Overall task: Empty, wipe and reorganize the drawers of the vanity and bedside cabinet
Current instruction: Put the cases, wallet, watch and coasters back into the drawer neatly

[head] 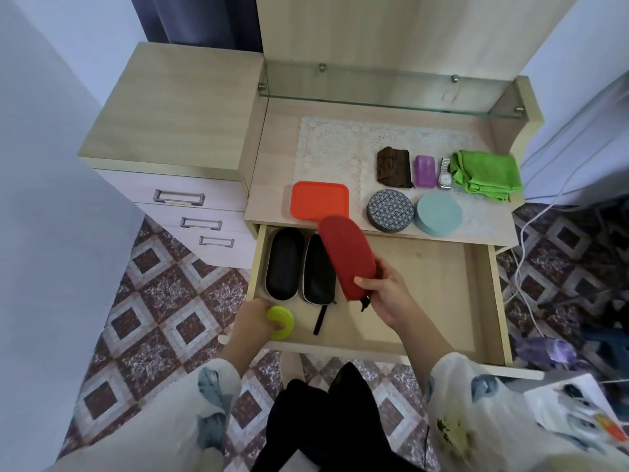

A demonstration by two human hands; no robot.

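— Why's the red glasses case (347,253) angled?
— The right hand (384,294) clasps its near end above the open drawer (442,267), likely aligning it with the black cases (285,264) leftward; the left hand (253,321) grips a lime disc (284,320)

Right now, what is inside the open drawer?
Two black cases lie side by side at left; the left hand holds a yellow-green disc in front. The red case in the right hand and the tabletop hide the back.

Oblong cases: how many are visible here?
3. One black case lies at the left end of the drawer, a second black case beside it; the right hand holds a red case above it. More may hide under the tabletop.
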